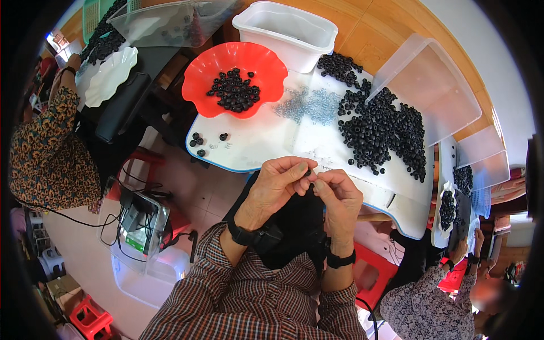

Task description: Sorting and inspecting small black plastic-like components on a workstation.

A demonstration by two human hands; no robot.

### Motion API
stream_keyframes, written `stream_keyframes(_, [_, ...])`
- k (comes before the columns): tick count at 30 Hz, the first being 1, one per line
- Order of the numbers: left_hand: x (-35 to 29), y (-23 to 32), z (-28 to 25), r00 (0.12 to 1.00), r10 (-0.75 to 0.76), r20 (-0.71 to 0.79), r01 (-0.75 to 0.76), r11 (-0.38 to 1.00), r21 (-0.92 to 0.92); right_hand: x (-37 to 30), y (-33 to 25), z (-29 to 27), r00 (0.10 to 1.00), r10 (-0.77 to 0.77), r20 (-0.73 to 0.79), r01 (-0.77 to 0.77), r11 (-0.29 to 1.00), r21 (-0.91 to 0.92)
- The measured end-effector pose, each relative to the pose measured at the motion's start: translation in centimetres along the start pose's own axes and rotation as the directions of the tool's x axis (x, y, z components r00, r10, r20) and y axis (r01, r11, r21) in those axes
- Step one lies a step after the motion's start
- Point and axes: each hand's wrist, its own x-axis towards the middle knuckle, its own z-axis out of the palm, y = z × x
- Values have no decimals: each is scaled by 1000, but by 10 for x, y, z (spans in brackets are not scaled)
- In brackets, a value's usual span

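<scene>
My left hand (279,184) and my right hand (340,198) meet in front of the white table's near edge, above my lap. Thumb and forefinger of the left pinch a small black round part (307,172). The right hand's fingertips are pressed together right beside it; what they hold is too small and covered to make out. A red wavy-rimmed bowl (195,85) on the table holds many similar black parts (238,93). Tiny clear pieces (309,106) lie spread to its right. A few black parts (198,141) and clear bits rest near the left corner.
A large heap of black parts (382,127) covers the table's right side, by a tilted clear plastic bin (428,85). Behind stands a white tub (286,28). People work at the left (51,147) and lower right (428,303). Red stools (377,272) stand below.
</scene>
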Motion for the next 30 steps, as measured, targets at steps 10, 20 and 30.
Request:
stream_keyframes(10, [12,37,13,930,221,-295,-171,968,186,6,9,0,996,-53,-78,34,972,-231])
stream_keyframes(20, [47,90,1,790,484,-376,-439,875,205,10,24,-25,976,-102,-191,2,886,-464])
stream_keyframes(30, [74,32,3,874,484,-30,-262,523,811,20,29,-22,981,-78,-177,-17,877,-481])
